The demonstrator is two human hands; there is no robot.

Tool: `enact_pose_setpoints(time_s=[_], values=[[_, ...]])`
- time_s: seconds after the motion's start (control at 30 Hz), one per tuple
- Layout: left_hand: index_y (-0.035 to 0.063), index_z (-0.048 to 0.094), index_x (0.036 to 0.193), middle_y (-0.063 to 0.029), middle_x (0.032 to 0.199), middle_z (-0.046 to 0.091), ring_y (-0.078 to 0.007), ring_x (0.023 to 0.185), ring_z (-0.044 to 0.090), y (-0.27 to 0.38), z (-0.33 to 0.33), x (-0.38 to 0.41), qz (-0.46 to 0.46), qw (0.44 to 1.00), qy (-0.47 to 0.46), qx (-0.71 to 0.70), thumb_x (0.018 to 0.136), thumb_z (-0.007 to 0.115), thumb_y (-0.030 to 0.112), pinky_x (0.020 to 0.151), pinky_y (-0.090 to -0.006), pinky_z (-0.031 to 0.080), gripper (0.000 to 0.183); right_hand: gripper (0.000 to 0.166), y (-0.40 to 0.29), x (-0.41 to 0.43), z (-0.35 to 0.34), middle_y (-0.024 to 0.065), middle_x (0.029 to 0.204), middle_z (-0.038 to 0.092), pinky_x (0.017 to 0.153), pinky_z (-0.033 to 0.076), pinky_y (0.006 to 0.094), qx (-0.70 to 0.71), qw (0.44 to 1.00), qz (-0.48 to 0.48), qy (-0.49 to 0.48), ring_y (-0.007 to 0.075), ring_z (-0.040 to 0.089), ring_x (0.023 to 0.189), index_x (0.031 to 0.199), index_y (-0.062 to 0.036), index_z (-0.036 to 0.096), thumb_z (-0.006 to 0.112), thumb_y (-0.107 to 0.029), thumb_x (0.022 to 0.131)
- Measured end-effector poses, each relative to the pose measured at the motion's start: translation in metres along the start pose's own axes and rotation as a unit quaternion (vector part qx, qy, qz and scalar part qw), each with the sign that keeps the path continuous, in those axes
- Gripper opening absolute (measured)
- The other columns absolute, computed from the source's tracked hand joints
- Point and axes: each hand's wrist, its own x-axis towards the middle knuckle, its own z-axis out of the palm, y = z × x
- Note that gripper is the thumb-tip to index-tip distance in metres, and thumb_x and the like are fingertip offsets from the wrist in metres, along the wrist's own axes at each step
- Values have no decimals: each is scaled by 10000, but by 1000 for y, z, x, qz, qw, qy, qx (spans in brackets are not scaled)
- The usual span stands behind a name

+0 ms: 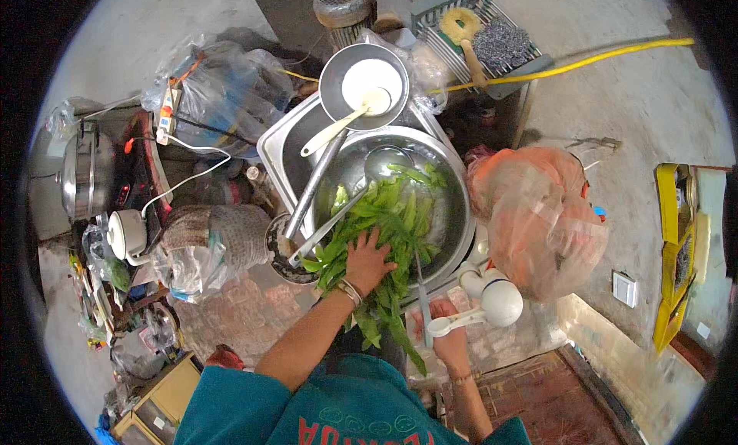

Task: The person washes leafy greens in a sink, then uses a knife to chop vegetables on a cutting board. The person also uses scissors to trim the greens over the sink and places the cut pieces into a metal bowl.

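Observation:
My left hand (369, 263) lies on a heap of long leafy greens (398, 214) with its fingers spread. The greens sit in a large round steel basin (458, 214), and some leaves hang over its near rim. A steel ladle (389, 161) rests in the basin, its handle pointing towards the near left. At the basin's near right is my right hand (451, 347), beside the white lever (455, 322) of a tap-like white fitting (501, 303). A thin grey strip (422, 295) crosses in front of its fingers. The lever partly hides the hand, so its grip is unclear.
Behind the basin, a long-handled pan (326, 99) holds a pale scoop (334, 132). The basin stands over a metal sink (271, 142). Orange plastic bags (536, 214) bulge at the right. A yellow hose (594, 57) crosses the back. A power strip (168, 113) with cords is at left.

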Motion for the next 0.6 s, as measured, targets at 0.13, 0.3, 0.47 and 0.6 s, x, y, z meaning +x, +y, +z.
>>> enact_pose_setpoints(time_s=[0.13,0.3,0.47,0.6], values=[[217,540,1205,-137,1435,181,-343,1295,197,-17,-18,-1,7,1000,23,2,764,600,488,1015,-531,231,521,242,-5,68,19,49,551,555,409,395,224,166,982,69,-55,102,547,489,815,-35,497,637,-232,822],[138,603,1074,-195,1306,376,-384,1162,392,-38,-18,-15,38,973,112,-196,763,634,358,928,-463,375,383,271,20,73,20,35,531,557,343,336,217,129,982,135,14,91,521,431,795,-65,499,643,-294,815],[33,585,845,-153,857,565,-328,737,556,-36,-45,15,85,905,345,-234,762,615,152,671,-432,454,148,224,26,36,19,35,586,553,440,425,243,170,980,105,-6,110,540,487,756,-63,471,654,-181,811],[70,609,844,-119,882,567,-293,863,542,-18,-51,54,57,940,306,-141,740,642,172,709,-416,435,149,242,49,23,28,10,578,536,452,410,237,-27,1000,5,-1,89,495,490,765,-56,479,678,-193,790]])
